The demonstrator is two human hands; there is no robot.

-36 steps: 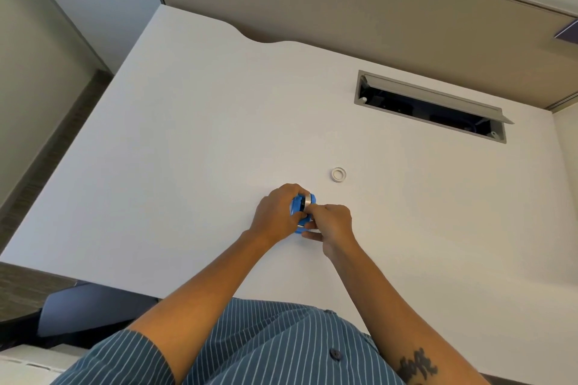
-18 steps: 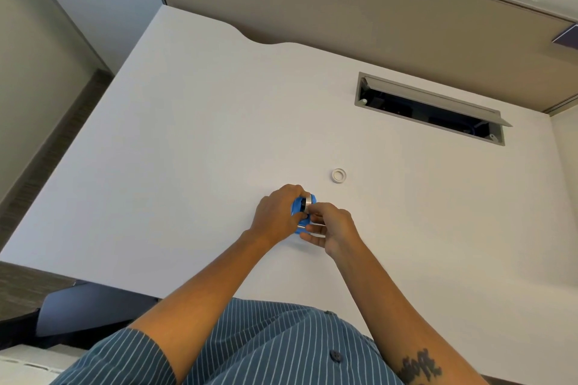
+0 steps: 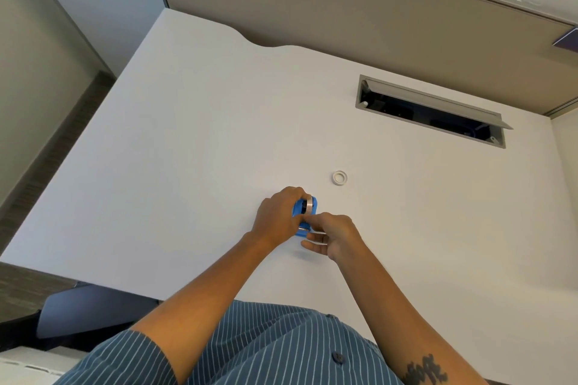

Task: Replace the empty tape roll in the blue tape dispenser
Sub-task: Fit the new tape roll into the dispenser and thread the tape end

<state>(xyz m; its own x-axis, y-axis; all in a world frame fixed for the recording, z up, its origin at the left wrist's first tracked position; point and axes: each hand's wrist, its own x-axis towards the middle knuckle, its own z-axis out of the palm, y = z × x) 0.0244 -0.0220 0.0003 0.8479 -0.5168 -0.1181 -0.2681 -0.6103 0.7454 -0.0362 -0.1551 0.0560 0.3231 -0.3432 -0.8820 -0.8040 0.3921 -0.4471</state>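
Observation:
The blue tape dispenser (image 3: pixel 301 209) rests on the white desk (image 3: pixel 187 150), with a roll of tape (image 3: pixel 309 205) seated in its top. My left hand (image 3: pixel 278 216) grips the dispenser from the left side. My right hand (image 3: pixel 333 236) is just below and right of it, thumb and forefinger pinched at the dispenser's near end, where a thin strip of tape shows; the other fingers are spread. A small white empty tape core (image 3: pixel 339 177) lies flat on the desk, up and to the right of the dispenser.
An open cable slot with a raised grey lid (image 3: pixel 433 111) is cut into the desk at the back right. A beige partition (image 3: pixel 344 9) stands behind the desk. A dark chair part (image 3: pixel 81 309) sits below the near left edge.
My right hand has drawn back toward me and slightly right from the dispenser, its lower fingers spreading. The left hand and the dispenser have stayed in place.

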